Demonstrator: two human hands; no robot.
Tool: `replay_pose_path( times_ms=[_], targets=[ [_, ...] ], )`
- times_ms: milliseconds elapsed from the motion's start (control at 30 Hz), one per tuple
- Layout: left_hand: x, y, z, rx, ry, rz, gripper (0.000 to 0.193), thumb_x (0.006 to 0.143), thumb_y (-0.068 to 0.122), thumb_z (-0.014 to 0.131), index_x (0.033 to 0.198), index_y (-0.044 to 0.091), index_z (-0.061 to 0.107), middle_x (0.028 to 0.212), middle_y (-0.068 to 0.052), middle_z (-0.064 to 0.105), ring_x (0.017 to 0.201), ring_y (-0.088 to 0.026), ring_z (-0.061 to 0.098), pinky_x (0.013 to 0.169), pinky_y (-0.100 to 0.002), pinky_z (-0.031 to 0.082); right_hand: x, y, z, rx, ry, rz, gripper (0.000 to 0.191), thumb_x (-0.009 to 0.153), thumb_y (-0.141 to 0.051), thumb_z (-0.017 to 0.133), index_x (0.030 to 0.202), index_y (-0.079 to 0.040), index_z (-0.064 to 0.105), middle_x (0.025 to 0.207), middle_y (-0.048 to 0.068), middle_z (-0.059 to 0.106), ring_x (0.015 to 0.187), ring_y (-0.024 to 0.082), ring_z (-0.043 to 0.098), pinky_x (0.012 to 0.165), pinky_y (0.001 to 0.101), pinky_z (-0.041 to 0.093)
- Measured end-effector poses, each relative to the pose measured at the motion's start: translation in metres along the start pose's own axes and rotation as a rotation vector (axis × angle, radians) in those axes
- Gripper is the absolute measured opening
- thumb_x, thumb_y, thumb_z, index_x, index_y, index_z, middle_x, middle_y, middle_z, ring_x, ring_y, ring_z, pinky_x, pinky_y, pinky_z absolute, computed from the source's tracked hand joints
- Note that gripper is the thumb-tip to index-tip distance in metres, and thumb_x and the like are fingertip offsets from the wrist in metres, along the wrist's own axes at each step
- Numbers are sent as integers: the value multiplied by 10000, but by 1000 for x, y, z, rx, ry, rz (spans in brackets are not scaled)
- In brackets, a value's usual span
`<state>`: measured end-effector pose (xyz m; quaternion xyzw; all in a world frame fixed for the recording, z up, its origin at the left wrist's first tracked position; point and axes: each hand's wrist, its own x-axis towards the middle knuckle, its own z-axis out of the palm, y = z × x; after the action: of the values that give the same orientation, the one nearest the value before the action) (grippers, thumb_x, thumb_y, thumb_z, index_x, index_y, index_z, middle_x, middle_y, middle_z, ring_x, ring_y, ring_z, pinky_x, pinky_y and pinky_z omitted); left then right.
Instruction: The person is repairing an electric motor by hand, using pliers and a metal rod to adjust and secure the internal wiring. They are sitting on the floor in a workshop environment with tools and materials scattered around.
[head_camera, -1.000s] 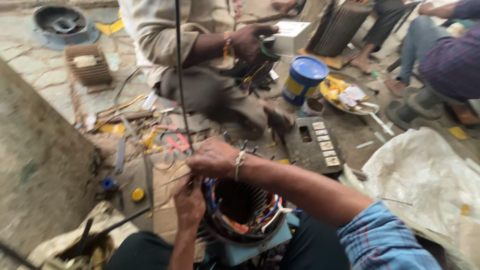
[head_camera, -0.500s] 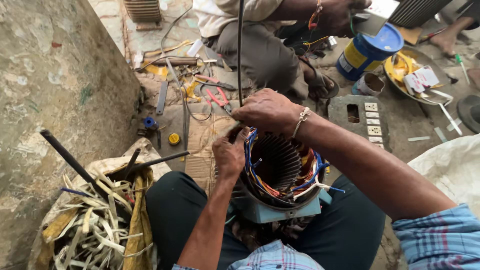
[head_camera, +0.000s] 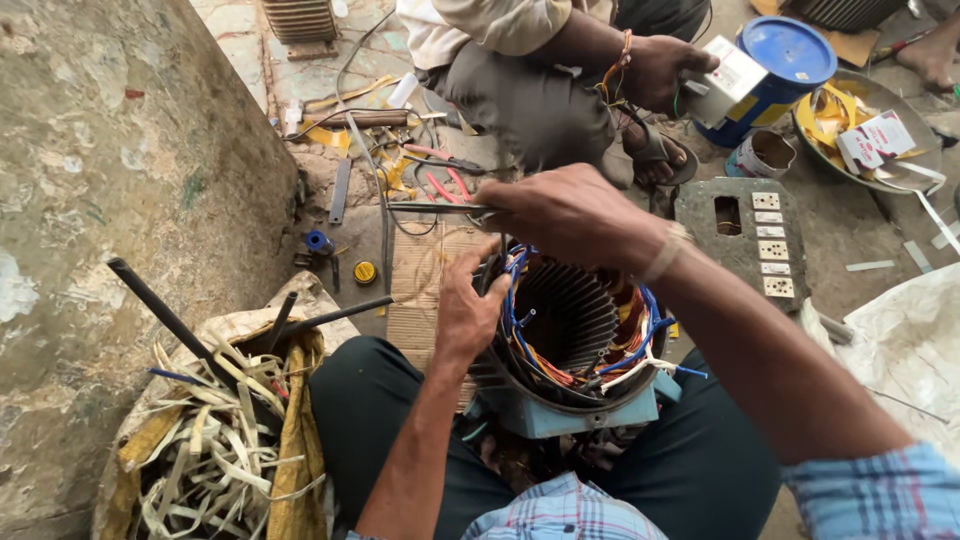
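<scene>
The stator (head_camera: 572, 335) sits between the person's knees, a ribbed round shell with a pale blue base and blue, orange and white wires looped around its rim. The left hand (head_camera: 466, 312) grips its rim with curled fingers; the right hand (head_camera: 570, 213), closed, pinches a thin tool (head_camera: 435, 208) above it.

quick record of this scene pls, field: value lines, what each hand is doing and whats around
setting: ground beside a concrete wall
main object: motor stator with coloured winding wires, between the person's legs
left hand: grips the stator's rim
right hand: above the stator, holds a thin metal tool
left of person: sack of pale strips
ahead: red-handled pliers, switch panel, blue-lidded can
other person: seated opposite, hand holding a white box
</scene>
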<state>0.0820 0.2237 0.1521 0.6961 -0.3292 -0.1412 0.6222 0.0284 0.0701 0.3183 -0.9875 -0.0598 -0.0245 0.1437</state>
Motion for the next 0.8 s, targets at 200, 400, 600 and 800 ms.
replay_pose_path(
  times_ms=[200, 400, 600, 800],
  targets=[
    [25, 45, -5, 6, 35, 225, 364, 947, 91, 714, 1307, 36, 693, 1253, -126, 724, 1117, -232, 673, 974, -346, 543, -40, -35, -35, 333, 268, -124, 201, 1051, -142, 622, 1226, -47, 592, 879, 94, 667, 765, 244, 687, 679, 359, 540],
    [43, 62, -22, 101, 107, -275, 205, 942, 182, 729, 1111, 67, 748, 1027, -99, 769, 887, -181, 724, 795, -294, 599, -76, -59, -11, 868, 427, 113, 335, 1037, -80, 569, 1370, -42, 578, 809, 12, 579, 717, 118, 598, 647, 291, 521],
    [46, 28, -27, -59, 147, -440, 184, 914, 153, 739, 1051, 33, 764, 894, -99, 778, 732, -156, 716, 654, -279, 587, -100, -86, 89, 1072, 156, 341, 428, 1062, -132, 565, 1461, -2, 484, 1305, 123, 620, 1208, 171, 596, 1019, 324, 497],
    [44, -19, -23, -523, 169, -439, 190, 929, 117, 760, 1057, -21, 734, 846, -78, 732, 677, -129, 667, 612, -275, 575, -117, -85, 146, 1558, 6, 484, 689, 924, -68, 634, 1540, 0, 333, 1332, 140, 614, 1178, 209, 654, 991, 334, 547]
  ],
)
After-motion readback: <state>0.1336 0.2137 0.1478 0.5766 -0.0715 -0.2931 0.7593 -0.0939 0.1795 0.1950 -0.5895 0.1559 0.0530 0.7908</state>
